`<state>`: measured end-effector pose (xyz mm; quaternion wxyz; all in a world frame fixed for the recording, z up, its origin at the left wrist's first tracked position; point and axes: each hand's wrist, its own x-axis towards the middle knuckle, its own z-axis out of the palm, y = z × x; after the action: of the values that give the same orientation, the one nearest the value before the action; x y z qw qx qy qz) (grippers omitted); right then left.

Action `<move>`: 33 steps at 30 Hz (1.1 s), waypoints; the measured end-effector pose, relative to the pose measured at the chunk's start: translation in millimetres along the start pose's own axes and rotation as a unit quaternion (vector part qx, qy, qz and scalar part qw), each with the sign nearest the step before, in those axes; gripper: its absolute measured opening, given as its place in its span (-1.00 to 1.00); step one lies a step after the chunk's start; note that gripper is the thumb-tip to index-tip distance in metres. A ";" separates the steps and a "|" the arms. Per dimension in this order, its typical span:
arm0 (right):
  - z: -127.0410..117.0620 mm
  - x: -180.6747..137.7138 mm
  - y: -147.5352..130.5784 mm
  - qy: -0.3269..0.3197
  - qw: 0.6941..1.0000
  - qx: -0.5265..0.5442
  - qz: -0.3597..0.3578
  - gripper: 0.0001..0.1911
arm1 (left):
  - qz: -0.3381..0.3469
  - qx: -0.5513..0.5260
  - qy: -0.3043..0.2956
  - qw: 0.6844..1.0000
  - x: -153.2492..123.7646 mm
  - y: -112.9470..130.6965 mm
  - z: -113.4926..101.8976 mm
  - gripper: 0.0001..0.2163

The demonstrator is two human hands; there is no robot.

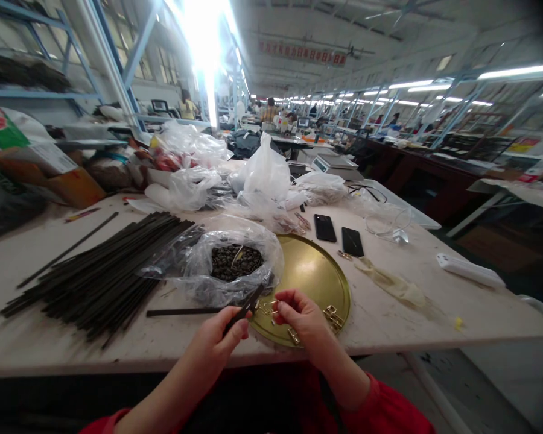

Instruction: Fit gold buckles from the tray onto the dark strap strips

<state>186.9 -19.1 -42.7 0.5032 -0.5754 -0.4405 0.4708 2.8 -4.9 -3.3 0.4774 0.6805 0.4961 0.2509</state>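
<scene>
Between the thumb and fingers of my left hand point(221, 337) is a dark strap point(248, 304), its free end pointing up and to the right. My right hand point(301, 316) pinches a small gold-coloured metal buckle point(275, 304) close to that strap. Both hands are over the near edge of a round gold tray point(314, 265). More gold buckles point(332, 317) lie on the tray beside my right hand. Just behind my left hand, an open clear plastic bag point(271, 247) holds many small dark pieces point(235, 263). One more dark strap point(181, 312) lies flat on the table.
A large pile of dark straps point(113, 271) covers the table's left side. Two black phones point(324, 228) lie behind the tray, with a pale cloth strip point(393, 283) and a white device point(470, 270) further right. White plastic bags point(265, 169) and a scale point(332, 163) stand at the back.
</scene>
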 end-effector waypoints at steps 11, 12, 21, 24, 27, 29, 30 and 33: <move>52.5 -34.9 -12.2 -0.024 0.927 0.343 0.147 -0.64 | -0.056 -0.109 0.003 0.992 -15.0 2.2 -5.7 -0.81; 53.9 -36.7 -12.0 -0.028 0.929 0.340 0.144 -0.65 | -0.057 -0.120 -0.001 0.991 -15.6 1.5 -5.9 -0.82; 55.8 -45.0 5.2 -0.071 0.984 0.159 0.029 -0.78 | -0.122 -0.099 -0.017 0.987 -14.9 -8.5 -5.7 -0.75; 58.6 -44.1 9.5 -0.074 0.986 0.151 -0.019 -0.78 | -0.108 -0.086 -0.036 0.990 -12.1 -13.4 -4.6 -0.72; 61.4 -42.6 7.6 -0.080 0.984 0.156 -0.033 -0.80 | -0.080 -0.093 -0.027 0.992 -11.4 -13.7 -5.6 -0.70; 61.1 -39.9 4.2 -0.066 0.983 0.169 -0.025 -0.82 | -0.074 -0.100 -0.025 0.992 -13.6 -13.5 -8.4 -0.68; 60.2 -38.1 2.3 -0.054 0.982 0.181 -0.014 -0.81 | -0.077 -0.101 -0.023 0.992 -15.4 -14.1 -10.2 -0.68; 56.9 -32.4 -3.7 -0.016 0.972 0.233 0.028 -0.73 | -0.075 -0.092 -0.021 0.993 -21.3 -19.8 -15.0 -0.71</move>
<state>125.3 -41.1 -38.7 0.6029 -0.4472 -0.3100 0.5835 -26.2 -17.3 -12.1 0.5658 0.5997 0.5103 0.2446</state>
